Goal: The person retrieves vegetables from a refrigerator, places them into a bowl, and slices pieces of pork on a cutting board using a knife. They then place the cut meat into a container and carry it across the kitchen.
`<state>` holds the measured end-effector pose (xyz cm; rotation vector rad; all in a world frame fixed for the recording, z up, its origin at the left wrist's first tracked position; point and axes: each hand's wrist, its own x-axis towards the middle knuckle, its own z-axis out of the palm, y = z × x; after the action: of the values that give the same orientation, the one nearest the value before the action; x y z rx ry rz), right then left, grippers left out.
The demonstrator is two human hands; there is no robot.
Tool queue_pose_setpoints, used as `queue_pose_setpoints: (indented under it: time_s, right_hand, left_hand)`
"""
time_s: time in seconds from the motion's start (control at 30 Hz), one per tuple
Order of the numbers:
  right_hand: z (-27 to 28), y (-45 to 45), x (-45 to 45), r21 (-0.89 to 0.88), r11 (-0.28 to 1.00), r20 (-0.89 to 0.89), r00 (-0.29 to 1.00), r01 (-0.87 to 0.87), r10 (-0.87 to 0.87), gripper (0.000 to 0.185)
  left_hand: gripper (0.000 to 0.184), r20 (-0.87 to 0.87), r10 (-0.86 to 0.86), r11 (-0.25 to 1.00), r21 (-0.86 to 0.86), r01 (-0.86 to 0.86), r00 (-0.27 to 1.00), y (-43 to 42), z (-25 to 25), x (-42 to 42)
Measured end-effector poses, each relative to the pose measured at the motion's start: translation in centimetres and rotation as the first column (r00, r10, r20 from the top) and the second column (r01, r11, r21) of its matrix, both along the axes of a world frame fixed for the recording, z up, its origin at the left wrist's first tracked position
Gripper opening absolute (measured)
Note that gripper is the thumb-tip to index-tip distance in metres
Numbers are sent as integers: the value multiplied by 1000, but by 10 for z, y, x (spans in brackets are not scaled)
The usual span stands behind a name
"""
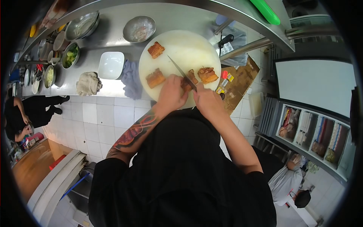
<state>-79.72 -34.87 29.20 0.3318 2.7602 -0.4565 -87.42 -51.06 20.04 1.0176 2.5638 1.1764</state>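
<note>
A round white cutting board (181,45) lies in front of me with several browned pieces of what looks like crispy pork belly. My right hand (207,99) is wrapped round the handle of a kitchen knife (180,71), whose blade points up and to the left. Under and beside the blade is one pork piece (191,77), and my left hand (174,92) holds it with curled fingers. Other pieces lie apart: one pork chunk (156,50) at the upper left, another chunk (155,78) near my left hand, and a third chunk (208,75) at the right.
Left of the board are a bunched blue-grey cloth (131,77), a white square dish (111,65) and a beige rag (88,83). A metal bowl (139,29) stands behind; a bowl of green vegetables (70,55) is farther left. Two other people are nearby, one person (32,113) at left.
</note>
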Motion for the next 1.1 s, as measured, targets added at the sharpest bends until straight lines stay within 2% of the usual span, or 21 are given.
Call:
queue_pose_setpoints:
  time_s: [0.07, 0.2, 0.27, 0.37, 0.5, 0.57, 0.67, 0.93, 1.1]
  right_hand:
    - [-10, 4, -15, -55, 997, -151, 988, -45, 36, 30]
    - [31, 14, 0, -68, 998, -103, 995, 10, -17, 28]
    - [54, 18, 19, -201, 978, -145, 986, 53, -83, 25]
    - [62, 21, 50, -259, 965, -220, 970, 45, -105, 24]
    - [56, 21, 79, -203, 979, -204, 978, 5, -47, 27]
    - [58, 18, 85, -193, 980, -89, 994, 41, -59, 27]
    - [56, 16, 91, -181, 982, -35, 997, 58, -65, 27]
    - [53, 15, 92, -109, 994, 14, 999, 30, -29, 24]
    - [54, 12, 88, -79, 997, 6, 1000, 4, -4, 23]
  left_hand:
    - [55, -11, -5, 1000, 7, 5, 1000, -1, -1, 1]
    - [60, -68, 24, 997, 69, -19, 997, -7, 5, 6]
    - [61, -42, 38, 996, 80, -35, 998, -12, 12, 10]
    - [61, -3, 46, 997, 69, -46, 999, -22, 13, 15]
    - [58, 0, 23, 1000, 5, -23, 1000, -30, 4, 18]
    - [56, -5, 23, 1000, 16, -23, 1000, -29, 5, 17]
    - [52, -15, 27, 999, 28, -26, 1000, -26, 4, 15]
    - [48, -44, 44, 999, 30, -43, 998, -19, 1, 11]
    - [46, -46, 57, 998, -34, -58, 997, -13, -2, 11]
